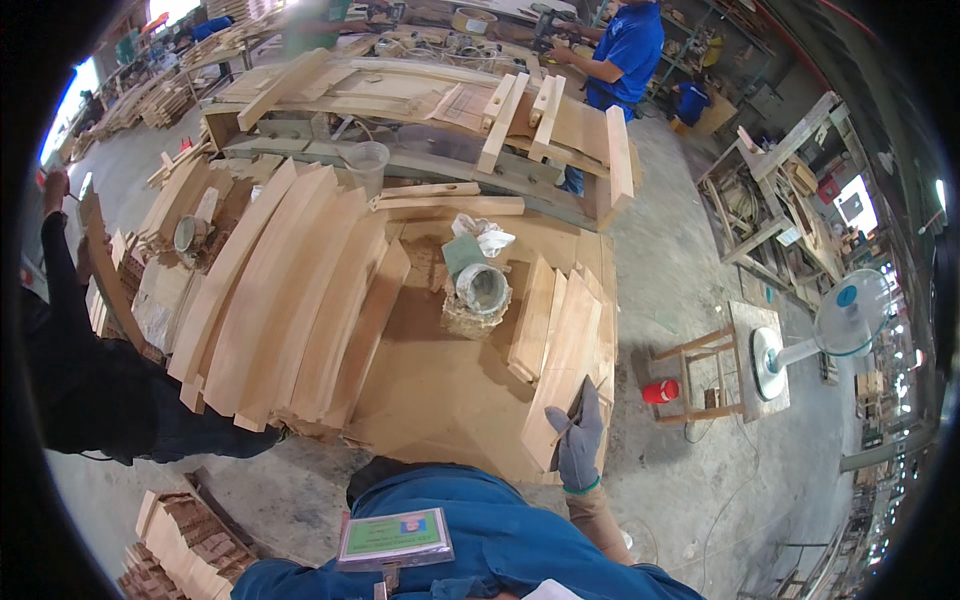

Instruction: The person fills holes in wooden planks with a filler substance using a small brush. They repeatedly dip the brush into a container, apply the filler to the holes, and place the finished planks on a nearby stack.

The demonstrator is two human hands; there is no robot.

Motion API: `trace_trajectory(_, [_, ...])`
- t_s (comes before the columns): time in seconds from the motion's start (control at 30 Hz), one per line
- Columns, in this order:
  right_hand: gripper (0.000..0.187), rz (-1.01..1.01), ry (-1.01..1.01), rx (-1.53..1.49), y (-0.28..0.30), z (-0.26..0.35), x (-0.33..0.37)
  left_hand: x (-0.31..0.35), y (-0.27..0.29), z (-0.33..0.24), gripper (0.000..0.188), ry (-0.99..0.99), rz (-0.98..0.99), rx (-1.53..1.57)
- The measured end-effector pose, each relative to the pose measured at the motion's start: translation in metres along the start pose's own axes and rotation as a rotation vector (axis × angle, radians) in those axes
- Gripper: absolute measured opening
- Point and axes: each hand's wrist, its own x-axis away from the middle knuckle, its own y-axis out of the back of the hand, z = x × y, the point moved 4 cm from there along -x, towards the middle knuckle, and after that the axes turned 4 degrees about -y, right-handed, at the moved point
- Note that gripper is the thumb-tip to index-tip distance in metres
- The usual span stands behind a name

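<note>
Between two stacks of boards on the brown surface [420, 415], a tin [484, 289] with a crusted rim stood toward the far edge, touching a grey-green block [463, 255], with a crumpled white plastic bag [486, 236] just behind. The larger stack [290, 290] filled the left part of the surface; two short wooden strips [450, 204] lay at the far edge, near a clear plastic cup [367, 163]. Off the right edge, a red container [660, 391] sat on the floor beside a wooden stand [757, 372] bearing a white fan [845, 312]. A person in dark clothing [95, 385] stood at the left edge. The pale board [566, 362] lay by the near right corner, slanting outward against a smaller stack [538, 318], its face smooth and lightly tinted, its edges straight. Of the hands, the right hand [577, 440], in a grey knit-like glove, was at this board's near end, thumb spread from the fingers; whether it gripped the wood could not be told. The left hand was out of view.
</note>
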Motion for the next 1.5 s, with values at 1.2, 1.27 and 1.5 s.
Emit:
trace_trajectory(1.2, [0.072,-0.020,0.041,0.056,-0.007,0.002,0.001,0.004,0.003,0.002,0.026,-0.012,0.000,-0.007])
trace_trajectory(1.27, [0.071,-0.016,0.038,0.057,-0.007,0.003,0.001,0.003,0.002,0.001,0.026,-0.015,-0.001,-0.008])
trace_trajectory(1.5, [0.071,-0.015,0.051,0.029,-0.005,0.004,0.000,0.002,0.004,-0.002,0.026,-0.023,-0.002,-0.021])
